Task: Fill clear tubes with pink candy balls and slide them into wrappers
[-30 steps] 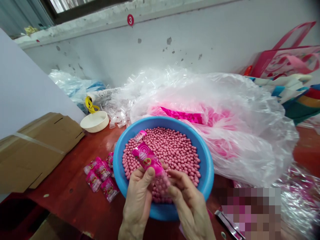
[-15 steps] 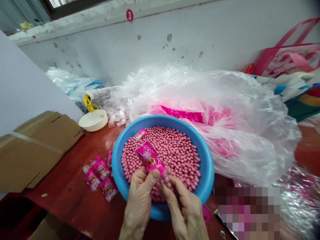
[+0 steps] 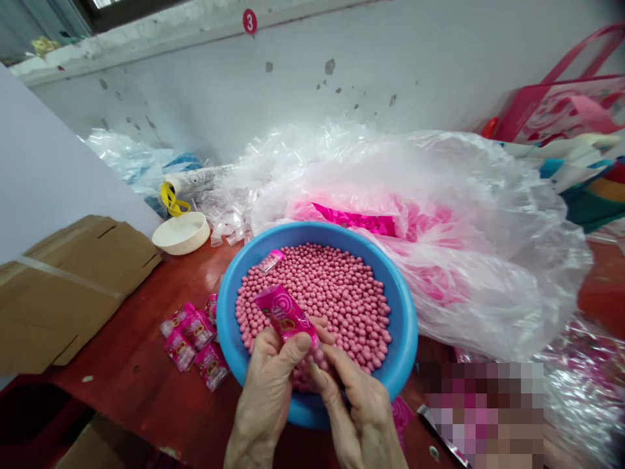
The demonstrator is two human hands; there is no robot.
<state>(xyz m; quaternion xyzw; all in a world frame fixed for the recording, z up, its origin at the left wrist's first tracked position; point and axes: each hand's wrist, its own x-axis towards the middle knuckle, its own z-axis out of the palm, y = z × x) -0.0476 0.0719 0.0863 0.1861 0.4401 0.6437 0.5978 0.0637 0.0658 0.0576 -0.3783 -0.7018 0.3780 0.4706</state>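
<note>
The person's left hand (image 3: 263,384) and right hand (image 3: 359,407) meet over the near rim of a blue plastic basin (image 3: 229,339), with both wrists angled inward. Between them is a pink printed sachet (image 3: 284,312), its printed end tilted up and away and its lower end lumpy with pink candy balls (image 3: 336,306). The left thumb presses down on the sachet while the other left fingers curl beneath it. The right thumb and fingers pinch its lower end from the other side, so the 2 hands seem to be gripping it closely together. Holding it above the basin appears to keep any loose balls falling back among the rest. A small clear packet (image 3: 271,260) lies on the balls near the far rim. At least 5 pink sachets (image 3: 193,342) lie on the red wooden table (image 3: 122,345) just left of the basin, within easy reach. Behind it, a large clear plastic bag (image 3: 488,215) billows against the wall.
</note>
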